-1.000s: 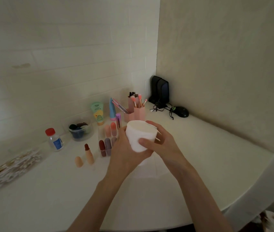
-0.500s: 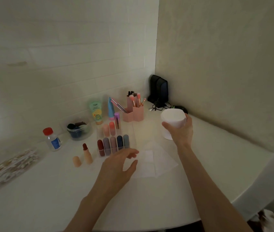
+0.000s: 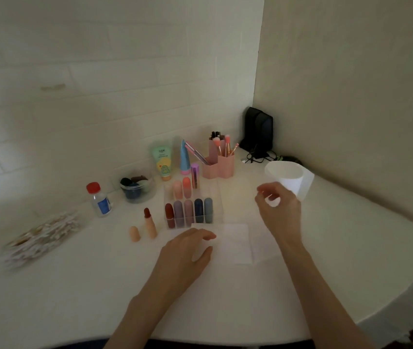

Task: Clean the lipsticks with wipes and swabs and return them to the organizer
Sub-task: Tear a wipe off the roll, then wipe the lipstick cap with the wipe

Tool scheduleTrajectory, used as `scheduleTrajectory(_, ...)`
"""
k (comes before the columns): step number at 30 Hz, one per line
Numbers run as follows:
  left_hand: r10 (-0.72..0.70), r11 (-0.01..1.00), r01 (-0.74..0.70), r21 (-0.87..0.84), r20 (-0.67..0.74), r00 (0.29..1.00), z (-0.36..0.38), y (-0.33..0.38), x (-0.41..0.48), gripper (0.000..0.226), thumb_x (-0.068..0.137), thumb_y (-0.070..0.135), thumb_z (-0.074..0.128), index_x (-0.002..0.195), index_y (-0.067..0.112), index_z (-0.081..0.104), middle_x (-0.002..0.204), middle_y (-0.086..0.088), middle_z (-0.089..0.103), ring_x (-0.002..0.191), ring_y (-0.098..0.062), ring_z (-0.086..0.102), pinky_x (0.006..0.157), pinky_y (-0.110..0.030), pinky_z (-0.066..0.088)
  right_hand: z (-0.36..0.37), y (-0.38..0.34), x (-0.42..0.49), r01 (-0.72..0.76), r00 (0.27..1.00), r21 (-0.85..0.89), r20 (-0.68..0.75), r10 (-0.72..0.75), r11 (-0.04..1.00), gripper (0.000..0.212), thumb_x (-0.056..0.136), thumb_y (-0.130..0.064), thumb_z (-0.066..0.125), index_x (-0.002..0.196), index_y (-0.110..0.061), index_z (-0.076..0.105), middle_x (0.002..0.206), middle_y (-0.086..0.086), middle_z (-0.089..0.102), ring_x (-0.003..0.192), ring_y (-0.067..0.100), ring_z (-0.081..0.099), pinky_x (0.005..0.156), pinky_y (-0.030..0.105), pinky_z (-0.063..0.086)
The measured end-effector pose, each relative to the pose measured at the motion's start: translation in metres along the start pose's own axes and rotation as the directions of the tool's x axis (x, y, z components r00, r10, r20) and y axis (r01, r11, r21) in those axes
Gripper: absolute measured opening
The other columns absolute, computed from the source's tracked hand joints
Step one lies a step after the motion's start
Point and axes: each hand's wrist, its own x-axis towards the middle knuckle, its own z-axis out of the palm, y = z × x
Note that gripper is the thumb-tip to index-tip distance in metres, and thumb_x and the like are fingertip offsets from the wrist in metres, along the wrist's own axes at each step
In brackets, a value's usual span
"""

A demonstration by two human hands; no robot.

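Laying out a wipe [image 3: 235, 241]: left hand [image 3: 187, 255] spread on it, right hand [image 3: 277, 212] loosely curled, seemingly empty, by the wipe canister [image 3: 289, 181] at two o'clock; next move likely needs gripping the uncapped lipstick [image 3: 150, 224]

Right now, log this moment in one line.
left hand on white square wipe | right hand beside white tub, grip unclear | uncapped red lipstick upright outside clear organizer

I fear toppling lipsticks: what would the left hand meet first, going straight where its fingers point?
Probably the white wipe, lying flat at the left hand's fingertips. The organizer seems just left of that line, though depth is unclear.
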Motion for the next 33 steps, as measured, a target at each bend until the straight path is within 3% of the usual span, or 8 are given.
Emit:
scheduleTrajectory(3,0.009,1.000,-0.010,0.025,0.039,0.999,0.000,-0.002,-0.004,0.028,0.102,0.036,0.053,0.129,0.038,0.059,0.132,0.020,0.057,0.123,-0.003,0.053,0.108,-0.031,0.042,0.006,-0.001,-0.012,0.035,0.894,-0.104,0.447,0.015,0.994,0.009,0.085,-0.028,0.080,0.094,-0.030,0.077,0.088,-0.016,0.070,0.085,0.002,0.058,0.075,0.016,0.040)
scheduleTrajectory(6,0.014,1.000,-0.015,0.026,0.038,0.999,-0.001,-0.005,-0.008,0.027,0.102,0.034,0.054,0.128,0.036,0.061,0.131,0.018,0.059,0.122,-0.004,0.053,0.107,-0.029,0.043,0.014,0.000,-0.019,0.156,0.802,-0.352,0.590,0.089,0.923,0.032,0.083,-0.053,0.078,0.107,-0.034,0.073,0.105,-0.012,0.059,0.105,0.011,0.044,0.086,0.027,0.034)
scheduleTrajectory(12,0.021,1.000,-0.021,0.009,0.040,0.999,-0.004,-0.011,-0.014,0.028,0.103,0.035,0.052,0.130,0.038,0.058,0.133,0.020,0.057,0.124,-0.001,0.051,0.108,-0.025,0.040,0.017,-0.006,-0.023,0.179,0.766,-0.349,0.636,0.092,0.920,0.019,0.081,-0.049,0.080,0.085,-0.041,0.064,0.105,-0.010,0.056,0.105,0.013,0.039,0.084,0.027,0.029)
scheduleTrajectory(15,-0.134,0.990,0.128,-0.064,-0.113,0.984,-0.006,-0.016,-0.019,0.024,0.099,0.036,0.058,0.123,0.040,0.062,0.119,0.024,0.063,0.109,0.004,0.058,0.100,-0.018,0.042,0.012,-0.012,-0.024,0.139,0.766,-0.204,0.642,0.025,0.969,0.014,0.083,-0.036,0.083,0.080,-0.034,0.069,0.095,-0.012,0.064,0.095,0.008,0.052,0.079,0.021,0.035)
scheduleTrajectory(19,-0.421,0.906,0.349,-0.239,-0.432,0.797,-0.020,-0.028,-0.026,0.024,0.090,0.042,0.071,0.107,0.037,0.055,0.089,0.018,0.061,0.078,0.000,0.059,0.074,-0.025,0.051,0.003,-0.028,-0.025,-0.001,0.722,0.066,0.690,-0.045,0.998,0.012,0.085,-0.014,0.081,0.080,-0.018,0.071,0.076,-0.005,0.074,0.071,0.007,0.068,0.064,0.013,0.046)
scheduleTrajectory(24,-0.446,0.875,0.460,-0.150,-0.618,0.648,-0.024,-0.050,-0.019,0.057,0.078,0.047,0.082,0.121,0.020,0.056,0.117,-0.003,0.050,0.108,-0.022,0.049,0.084,-0.036,0.048,0.004,-0.036,-0.027,-0.083,0.736,0.164,0.675,-0.050,0.983,0.014,0.086,-0.007,0.079,0.078,-0.014,0.069,0.073,0.002,0.073,0.069,0.013,0.069,0.068,0.020,0.051)
scheduleTrajectory(30,-0.435,0.848,0.530,0.018,-0.548,0.714,-0.022,-0.073,-0.004,0.068,0.070,0.063,0.082,0.123,0.024,0.068,0.133,-0.008,0.046,0.122,-0.029,0.041,0.098,-0.041,0.038,0.004,-0.039,-0.033,-0.101,0.711,0.147,0.703,-0.032,0.984,0.011,0.087,-0.005,0.075,0.081,-0.009,0.066,0.081,0.006,0.076,0.075,0.028,0.072,0.074,0.038,0.058)
scheduleTrajectory(33,-0.428,0.847,0.529,0.049,-0.527,0.734,-0.020,-0.079,0.001,0.058,0.070,0.064,0.081,0.114,0.027,0.074,0.134,-0.005,0.045,0.126,-0.028,0.036,0.099,-0.042,0.034,0.003,-0.041,-0.036,-0.106,0.720,0.135,0.693,-0.018,0.985,0.014,0.088,-0.008,0.073,0.079,-0.013,0.063,0.072,0.008,0.074,0.057,0.017,0.058,0.060,0.026,0.049)
